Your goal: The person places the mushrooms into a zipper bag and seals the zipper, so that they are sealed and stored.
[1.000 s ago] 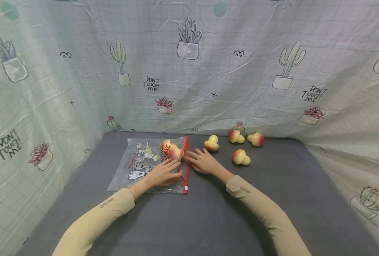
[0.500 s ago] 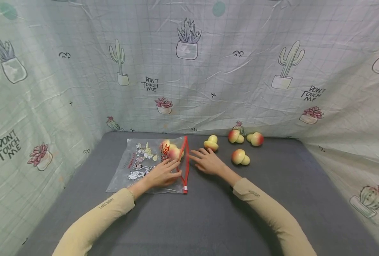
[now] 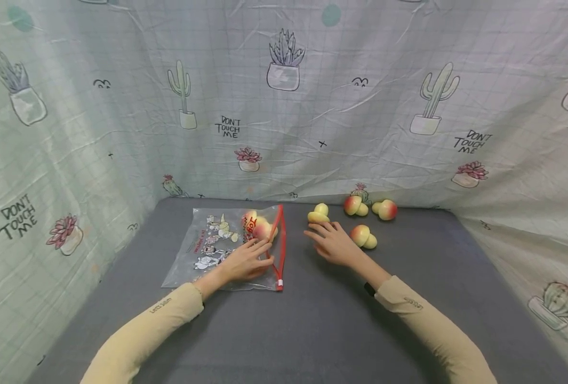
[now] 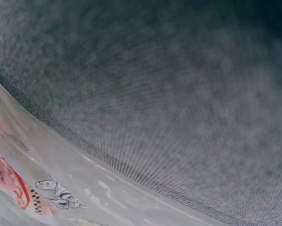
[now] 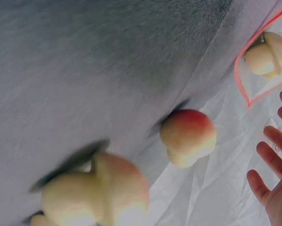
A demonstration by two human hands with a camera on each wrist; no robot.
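Observation:
My left hand (image 3: 245, 260) pinches the red-edged mouth of a clear printed zip bag (image 3: 180, 261) and draws its upper edge back, so the mouth gapes. Inside, close to the mouth, lie red-and-yellow toy mushrooms (image 3: 263, 228); the right wrist view shows them through the red opening. My right hand (image 3: 333, 242) holds nothing and has its fingers spread. Its fingertips are right at the near side of a toy mushroom (image 3: 320, 209), overlapping its cap in the head view. Another toy mushroom (image 3: 361, 236) lies just right of that hand.
Two more toy mushrooms (image 3: 354, 206) (image 3: 385, 209) lie at the back of the dark grey table (image 3: 293, 330). A pale cloth (image 3: 322, 106) with cactus prints hangs behind the table and along both sides. The bag's white slider (image 3: 280, 282) sits at its near corner.
My right hand has moved away from the bag's mouth, rightward to the nearest toy mushroom. The left hand and the bag have stayed in place.

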